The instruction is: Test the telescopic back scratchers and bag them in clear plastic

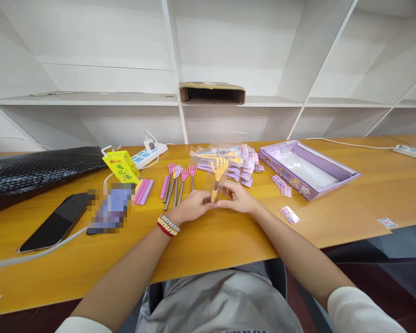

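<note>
Upright between both my hands is a yellow hand-shaped back scratcher (219, 169), apparently inside a clear plastic sleeve. My left hand (193, 206) pinches it low on the handle, and my right hand (240, 198) grips it from the other side. Just left of them lie several loose back scratchers (184, 174) with pink or purple heads and metal rods. Pink and purple handle tubes (146, 192) rest further left. Beyond my hands is a pile of bagged back scratchers (244, 162) with printed cards.
An open purple box (336, 164) stands at the right, with small printed cards (290, 214) beside it. On the left are a yellow drink carton (122, 166), a black phone (57, 222), a pixelated item (111, 208) and a power strip (149, 156). A cardboard box (212, 94) sits on the shelf.
</note>
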`<state>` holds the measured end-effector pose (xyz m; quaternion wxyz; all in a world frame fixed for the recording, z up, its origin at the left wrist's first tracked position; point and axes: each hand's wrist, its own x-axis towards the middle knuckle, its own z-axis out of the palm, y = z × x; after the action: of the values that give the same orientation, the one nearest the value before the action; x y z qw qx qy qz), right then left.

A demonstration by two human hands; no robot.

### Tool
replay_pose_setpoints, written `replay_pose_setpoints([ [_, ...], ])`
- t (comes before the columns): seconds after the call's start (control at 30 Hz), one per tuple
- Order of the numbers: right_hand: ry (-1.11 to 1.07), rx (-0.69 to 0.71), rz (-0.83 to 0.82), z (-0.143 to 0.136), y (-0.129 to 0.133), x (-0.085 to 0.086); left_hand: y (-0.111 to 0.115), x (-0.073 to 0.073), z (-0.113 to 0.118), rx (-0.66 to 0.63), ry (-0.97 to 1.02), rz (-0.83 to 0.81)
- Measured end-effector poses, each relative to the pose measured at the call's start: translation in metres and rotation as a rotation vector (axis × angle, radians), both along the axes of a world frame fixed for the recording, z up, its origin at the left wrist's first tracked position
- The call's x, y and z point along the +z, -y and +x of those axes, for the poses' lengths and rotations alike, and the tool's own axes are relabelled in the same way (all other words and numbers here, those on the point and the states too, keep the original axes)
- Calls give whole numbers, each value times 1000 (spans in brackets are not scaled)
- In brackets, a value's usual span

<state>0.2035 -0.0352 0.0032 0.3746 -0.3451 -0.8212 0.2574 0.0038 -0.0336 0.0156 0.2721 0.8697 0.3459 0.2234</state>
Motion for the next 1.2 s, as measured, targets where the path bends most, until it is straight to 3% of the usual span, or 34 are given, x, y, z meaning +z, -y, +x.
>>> replay_pose_setpoints([
  [0.23,-89,-57,44,-15,8,0,-2,-11,3,53,-21,25],
  [0.37,-56,-38,1,-13,6,-1,-2,-8,2,18,-22,41],
  [0.5,-32,-18,-24,-13,6,0,-1,2,-4,-17,155,-48],
  [0.7,-38,-23,-63,-17,4,-4,5,9,1,162,394,22],
  [1.2,10,-2,-141,-15,3,-6,6,3,6,212,290,28],
])
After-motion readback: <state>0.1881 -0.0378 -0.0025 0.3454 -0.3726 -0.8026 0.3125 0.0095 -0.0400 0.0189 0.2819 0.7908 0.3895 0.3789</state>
